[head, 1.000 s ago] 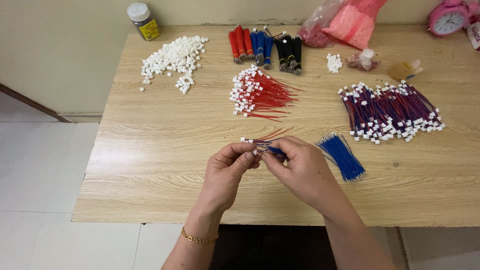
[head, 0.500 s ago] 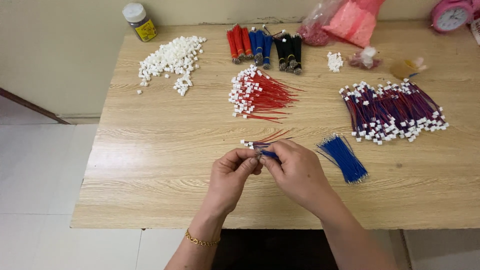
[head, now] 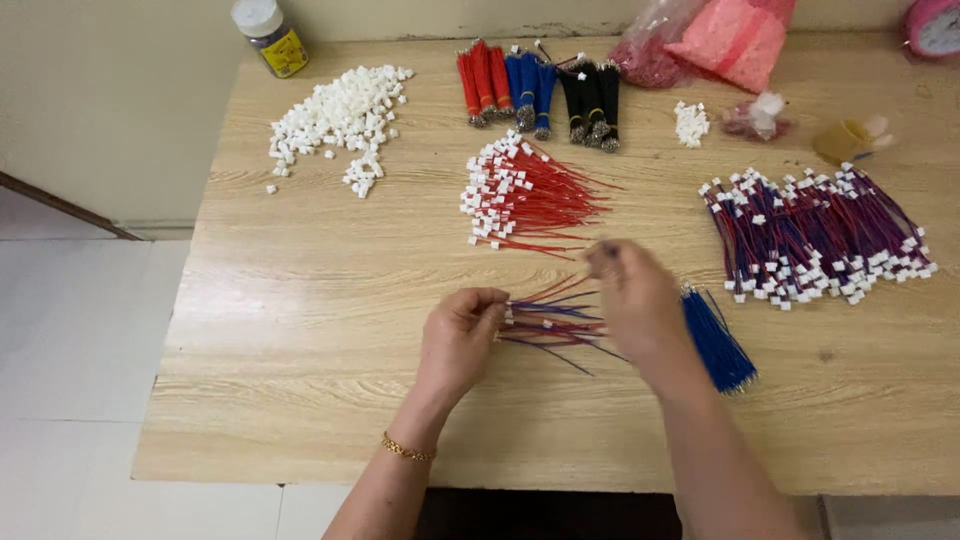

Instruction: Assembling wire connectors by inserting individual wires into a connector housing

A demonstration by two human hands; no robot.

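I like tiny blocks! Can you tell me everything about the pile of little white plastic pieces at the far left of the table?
The pile of little white plastic pieces is a loose heap of small blocky bits on the pale wooden table, near its far left corner. A few strays lie at its edges. Neither hand touches it.

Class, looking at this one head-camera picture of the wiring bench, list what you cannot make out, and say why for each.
- Right hand: motion-blurred, so its fingertip grip is unclear.
- Left hand: its fingers cover the ends of the red and blue wires.
- Pink clock: cut off by the frame's corner.
- White connectors: too small to show detail.
- Pink bag: cropped by the top edge.
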